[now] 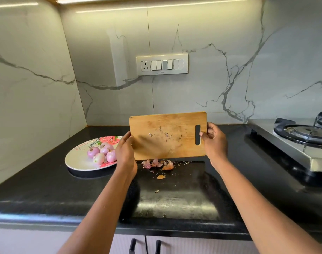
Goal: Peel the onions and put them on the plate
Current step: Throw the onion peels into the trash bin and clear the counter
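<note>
Several peeled pink onions point(103, 153) lie together on a white flowered plate point(77, 159) at the left of the black counter. A wooden cutting board point(163, 136) stands tilted up on its long edge over the counter. My left hand point(125, 153) grips its left side and my right hand point(214, 142) grips its right side beside the handle slot. A heap of onion skins point(157, 164) lies on the counter just under the board's lower edge, with a few scraps nearer me.
A steel gas stove point(301, 138) stands at the right of the counter. A switch panel point(162, 64) is on the marble wall behind. Cabinet doors with dark handles point(144, 246) are below the counter's front edge.
</note>
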Tool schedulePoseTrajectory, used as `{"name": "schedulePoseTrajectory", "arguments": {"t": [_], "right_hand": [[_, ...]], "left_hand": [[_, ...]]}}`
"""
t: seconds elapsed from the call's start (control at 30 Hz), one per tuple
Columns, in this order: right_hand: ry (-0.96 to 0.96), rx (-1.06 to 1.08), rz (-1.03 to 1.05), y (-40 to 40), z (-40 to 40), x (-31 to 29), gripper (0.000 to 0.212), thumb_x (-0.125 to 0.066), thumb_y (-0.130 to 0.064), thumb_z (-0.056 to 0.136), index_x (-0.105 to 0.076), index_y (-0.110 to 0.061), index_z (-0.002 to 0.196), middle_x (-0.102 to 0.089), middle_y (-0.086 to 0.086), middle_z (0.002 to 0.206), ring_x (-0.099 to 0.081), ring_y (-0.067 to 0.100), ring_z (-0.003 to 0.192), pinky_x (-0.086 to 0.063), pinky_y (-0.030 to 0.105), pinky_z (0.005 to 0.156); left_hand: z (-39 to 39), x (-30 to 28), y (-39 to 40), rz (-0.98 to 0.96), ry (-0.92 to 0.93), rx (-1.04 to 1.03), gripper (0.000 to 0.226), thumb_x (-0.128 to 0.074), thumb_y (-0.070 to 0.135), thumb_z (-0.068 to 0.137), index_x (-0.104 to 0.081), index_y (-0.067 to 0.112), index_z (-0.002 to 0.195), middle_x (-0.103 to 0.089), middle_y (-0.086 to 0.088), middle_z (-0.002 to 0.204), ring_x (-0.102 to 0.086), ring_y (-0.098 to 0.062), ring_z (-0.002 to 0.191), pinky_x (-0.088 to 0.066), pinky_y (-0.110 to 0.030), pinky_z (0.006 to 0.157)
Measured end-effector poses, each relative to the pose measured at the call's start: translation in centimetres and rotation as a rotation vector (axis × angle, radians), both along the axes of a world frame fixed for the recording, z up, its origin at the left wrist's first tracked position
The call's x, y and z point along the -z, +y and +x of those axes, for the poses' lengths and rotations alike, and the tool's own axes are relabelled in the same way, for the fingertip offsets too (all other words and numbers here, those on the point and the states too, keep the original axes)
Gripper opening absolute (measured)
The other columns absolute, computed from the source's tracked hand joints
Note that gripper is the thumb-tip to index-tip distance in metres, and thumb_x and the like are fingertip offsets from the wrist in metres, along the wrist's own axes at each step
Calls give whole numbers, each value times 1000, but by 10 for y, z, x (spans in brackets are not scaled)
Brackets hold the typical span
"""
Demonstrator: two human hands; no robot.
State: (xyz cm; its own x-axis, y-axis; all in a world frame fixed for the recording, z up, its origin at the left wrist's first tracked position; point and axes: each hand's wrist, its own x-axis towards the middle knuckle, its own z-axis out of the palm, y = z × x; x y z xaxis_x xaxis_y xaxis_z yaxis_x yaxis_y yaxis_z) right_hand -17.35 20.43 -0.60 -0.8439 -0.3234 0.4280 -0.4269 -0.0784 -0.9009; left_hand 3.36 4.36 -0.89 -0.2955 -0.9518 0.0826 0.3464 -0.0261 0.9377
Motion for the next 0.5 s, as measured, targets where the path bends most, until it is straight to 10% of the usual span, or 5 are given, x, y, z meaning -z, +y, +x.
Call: {"name": "schedulePoseTrajectory", "arguments": {"t": [0.5], "right_hand": [[84, 55, 97, 2, 3, 10, 37, -65, -14, 98, -59, -17, 134, -70, 0, 119, -65, 15, 109, -48, 26, 92]], "left_hand": [[-4, 12, 1, -48, 13, -25, 31, -48, 11, 106, -62, 22, 131, -61, -2, 137, -51, -20, 132, -39, -42, 117]]}}
